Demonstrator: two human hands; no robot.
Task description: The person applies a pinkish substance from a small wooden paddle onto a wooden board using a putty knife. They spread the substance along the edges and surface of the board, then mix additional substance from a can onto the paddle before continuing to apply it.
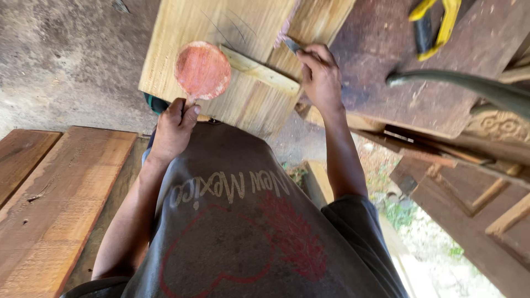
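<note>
Nearest, a grey printed shirt filling the lower middle, with 2 reddish planks at 8 o'clock. Just beyond, left hand closed, fingers pinching the short handle of a round reddish wooden paddle, pressed flat on a pale wooden board. At 1 o'clock from the paddle, right hand curled shut around a small metal-tipped tool, tip touching the pale board near its raised strip; exact kind of tool too blurred to tell.

Judged from the grips: best done with the paddle pinned firmly so it cannot slide, the tool tip kept low and guided in short strokes, left fingers clear of the tip's path.

Farther, at 2 o'clock, a dark worn tabletop carrying a yellow-handled tool and a curved dark metal bar. No containers visible anywhere.
</note>
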